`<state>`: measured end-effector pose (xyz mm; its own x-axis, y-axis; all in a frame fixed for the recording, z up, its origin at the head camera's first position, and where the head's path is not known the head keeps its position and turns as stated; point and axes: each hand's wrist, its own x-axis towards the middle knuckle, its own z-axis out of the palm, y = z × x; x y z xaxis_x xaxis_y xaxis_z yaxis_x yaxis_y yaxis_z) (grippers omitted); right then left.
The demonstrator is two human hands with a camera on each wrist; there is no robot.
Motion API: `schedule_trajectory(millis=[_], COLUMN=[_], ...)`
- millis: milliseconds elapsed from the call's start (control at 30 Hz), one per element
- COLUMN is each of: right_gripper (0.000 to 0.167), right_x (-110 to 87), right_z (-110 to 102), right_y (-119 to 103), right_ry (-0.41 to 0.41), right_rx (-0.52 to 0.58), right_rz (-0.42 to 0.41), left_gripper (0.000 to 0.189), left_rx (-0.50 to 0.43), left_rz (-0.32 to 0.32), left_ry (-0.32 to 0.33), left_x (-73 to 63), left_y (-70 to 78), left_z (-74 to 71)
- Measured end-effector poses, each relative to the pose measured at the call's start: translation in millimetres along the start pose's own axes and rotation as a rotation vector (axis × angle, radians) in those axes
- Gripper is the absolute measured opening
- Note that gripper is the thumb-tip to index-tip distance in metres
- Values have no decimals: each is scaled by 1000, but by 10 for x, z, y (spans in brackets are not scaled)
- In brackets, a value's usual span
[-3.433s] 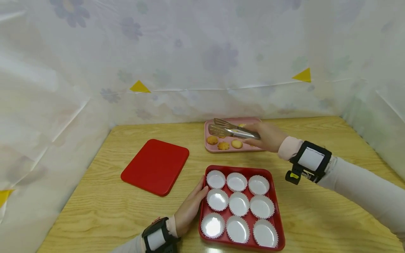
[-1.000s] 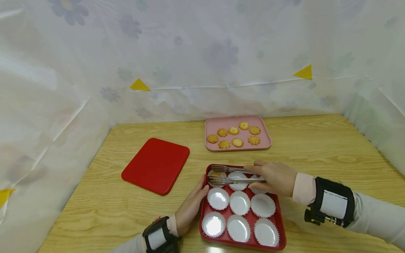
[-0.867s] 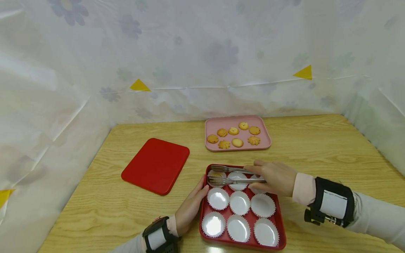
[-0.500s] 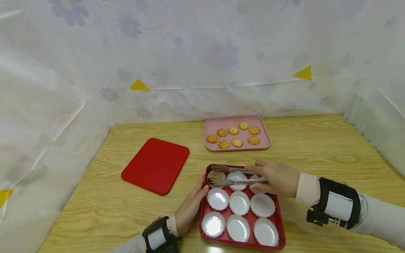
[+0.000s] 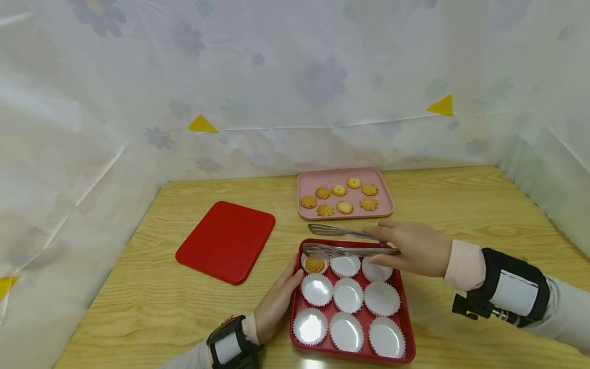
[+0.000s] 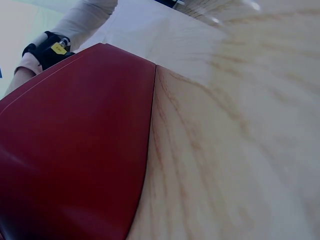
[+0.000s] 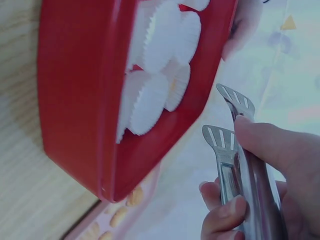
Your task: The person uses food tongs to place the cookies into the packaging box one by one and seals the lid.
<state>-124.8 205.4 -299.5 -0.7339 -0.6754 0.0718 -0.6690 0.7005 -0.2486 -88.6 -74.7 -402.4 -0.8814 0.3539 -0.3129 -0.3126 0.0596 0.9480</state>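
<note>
In the head view, my right hand [image 5: 415,249] grips metal tongs [image 5: 345,251], whose slotted ends stand apart over the far edge of a red box [image 5: 408,328]. Nothing sits between the tong ends in the right wrist view. White paper cups [image 5: 349,296] in rows of three fill the box. One swirled cookie [image 5: 315,265] lies in the far left cup; the other cups hold nothing. My left hand [image 5: 273,310] rests with extended fingers against the box's left side. The left wrist view shows the box's red outer wall [image 6: 85,135] close up.
Behind the box, a pink tray [image 5: 382,209] bears several cookies [image 5: 344,207] of differing shapes. A flat red lid [image 5: 226,242] lies on the wooden table to the left. Pale flowered sheeting [image 5: 286,77] with yellow triangles encloses the back and sides.
The tongs went from the pink tray to the far left cup, where a cookie now lies. Since then they have spread and lifted away, the right hand shifting right. The left hand stays put.
</note>
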Motion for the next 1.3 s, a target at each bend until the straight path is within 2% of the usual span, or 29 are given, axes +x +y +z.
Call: schedule_trajectory(millis=[233,333,600,867,1300], right_gripper=[52,53,58,51,55], right_x=[71,123,276,466,773], right_z=[-103,-147,-223,-219,-68], right_y=[53,110,341,574,885], right_ry=[86,95,66,80,16], right_rx=[-33,-40,9,16,-18], right_rz=[1,33,129,169,326], left_gripper=[62,63,64,64,65], left_rx=[-1,5,12,12,-14], left_rz=[5,1,4,6,6], left_ry=[-7,4,10,12,8], left_x=[-1,-9,-16,-29,-63], left_y=[-1,0,-12,-8,-17], left_z=[1,5,4,8,7])
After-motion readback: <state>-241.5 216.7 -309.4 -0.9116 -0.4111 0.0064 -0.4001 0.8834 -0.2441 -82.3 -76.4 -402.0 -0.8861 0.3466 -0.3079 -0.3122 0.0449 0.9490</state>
